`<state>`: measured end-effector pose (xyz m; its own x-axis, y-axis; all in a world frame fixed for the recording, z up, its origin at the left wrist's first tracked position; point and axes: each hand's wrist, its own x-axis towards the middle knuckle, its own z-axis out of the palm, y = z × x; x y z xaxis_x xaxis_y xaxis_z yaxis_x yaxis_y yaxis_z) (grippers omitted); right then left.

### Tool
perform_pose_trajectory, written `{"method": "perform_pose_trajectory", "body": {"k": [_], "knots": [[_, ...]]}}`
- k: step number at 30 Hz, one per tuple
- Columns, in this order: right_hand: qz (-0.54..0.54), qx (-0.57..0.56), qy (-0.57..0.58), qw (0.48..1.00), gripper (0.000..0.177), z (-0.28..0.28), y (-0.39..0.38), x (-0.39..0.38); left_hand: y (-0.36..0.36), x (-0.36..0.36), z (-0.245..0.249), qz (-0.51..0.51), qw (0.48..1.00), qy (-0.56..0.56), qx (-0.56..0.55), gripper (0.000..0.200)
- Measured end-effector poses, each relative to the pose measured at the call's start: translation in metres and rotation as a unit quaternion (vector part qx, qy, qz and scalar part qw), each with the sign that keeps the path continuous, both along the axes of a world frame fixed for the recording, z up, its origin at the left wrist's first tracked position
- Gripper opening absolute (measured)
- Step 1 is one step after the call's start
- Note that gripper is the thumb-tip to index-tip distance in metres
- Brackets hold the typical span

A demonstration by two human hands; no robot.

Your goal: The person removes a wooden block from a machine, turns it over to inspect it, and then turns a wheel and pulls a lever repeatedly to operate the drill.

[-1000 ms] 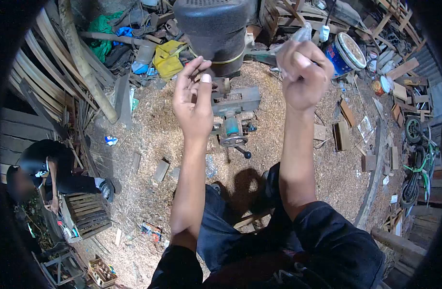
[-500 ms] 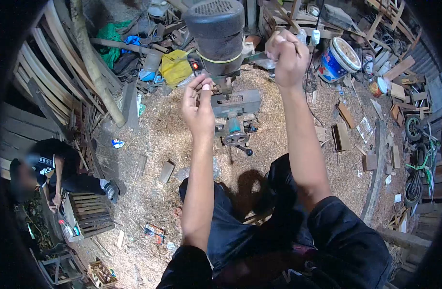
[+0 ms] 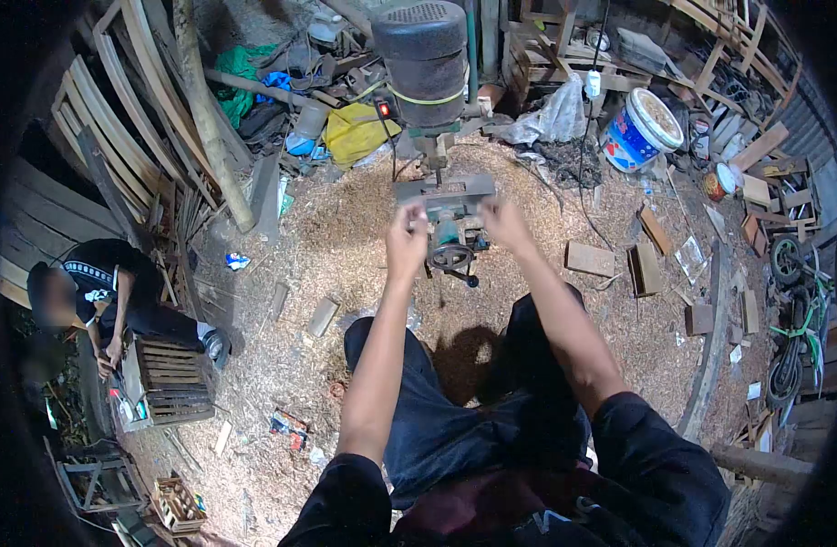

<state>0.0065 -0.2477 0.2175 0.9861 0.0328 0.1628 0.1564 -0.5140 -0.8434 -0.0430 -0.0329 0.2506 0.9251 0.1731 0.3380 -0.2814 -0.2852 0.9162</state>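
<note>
A drill-press-like machine stands in front of me, with a dark motor housing point(image 3: 421, 73) on top and a bit point(image 3: 439, 173) pointing down. Under the bit is a grey metal vise point(image 3: 469, 189), and below that a handwheel point(image 3: 451, 258) and a lever with a black knob point(image 3: 472, 281). My left hand point(image 3: 407, 244) is at the left side of the vise, fingers bent and smeared by motion. On the opposite side, my right hand point(image 3: 505, 224) overlaps the vise's right end, its fingers blurred too. A red-lit switch point(image 3: 383, 108) glows beside the motor.
Wood shavings point(image 3: 336, 237) cover the floor. Wooden blocks point(image 3: 590, 259) lie to the right, near a paint bucket point(image 3: 639, 130). A yellow sack point(image 3: 356, 133) is behind left. At far left, a person point(image 3: 118, 301) bends over a slatted crate point(image 3: 174, 378).
Both hands have come down toward the vise, my left from beside the lit switch and my right from high beside the motor. The view has shifted slightly.
</note>
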Motion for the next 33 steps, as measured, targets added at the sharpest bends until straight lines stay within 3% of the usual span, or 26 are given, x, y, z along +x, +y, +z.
{"method": "perform_pose_trajectory", "body": {"k": [1, 3, 6, 9, 12, 18, 23, 29, 32, 33], "knots": [[-0.01, -0.057, 0.01, 0.998, 0.03, -0.031, 0.002, -0.015, 0.005, 0.001, -0.035, -0.01, 0.999, 0.009, 0.036, 0.024], [-0.014, -0.153, 0.06, 0.986, 0.029, -0.06, 0.01, -0.059, 0.018, -0.008, -0.099, -0.049, 0.983, 0.029, 0.174, 0.047], [0.013, -0.221, 0.154, 0.963, 0.027, -0.07, 0.037, -0.085, 0.01, -0.023, -0.149, -0.067, 0.93, 0.231, 0.279, 0.073], [0.017, -0.264, 0.17, 0.949, 0.024, -0.114, 0.053, -0.091, 0.011, -0.022, -0.143, -0.158, 0.905, 0.262, 0.294, 0.09], [-0.003, -0.258, 0.189, 0.948, 0.021, -0.164, 0.039, -0.077, 0.013, -0.016, -0.137, -0.176, 0.907, 0.285, 0.256, 0.089], [-0.017, -0.228, 0.201, 0.952, 0.021, -0.131, 0.039, -0.078, 0.018, -0.031, -0.137, -0.153, 0.892, 0.281, 0.32, 0.078], [-0.039, -0.201, 0.199, 0.958, 0.02, -0.177, 0.018, -0.075, 0.017, -0.032, -0.138, -0.162, 0.906, 0.283, 0.27, 0.083], [-0.031, -0.246, 0.16, 0.955, 0.02, -0.149, 0.024, -0.079, 0.018, -0.03, -0.148, -0.161, 0.92, 0.231, 0.271, 0.084], [-0.07, -0.246, 0.161, 0.953, 0.025, -0.126, 0.021, -0.074, 0.014, -0.028, -0.102, -0.193, 0.888, 0.332, 0.253, 0.083], [-0.091, -0.238, 0.176, 0.951, 0.032, -0.136, 0.011, -0.056, 0.019, -0.018, -0.132, -0.165, 0.914, 0.252, 0.271, 0.083]]}}
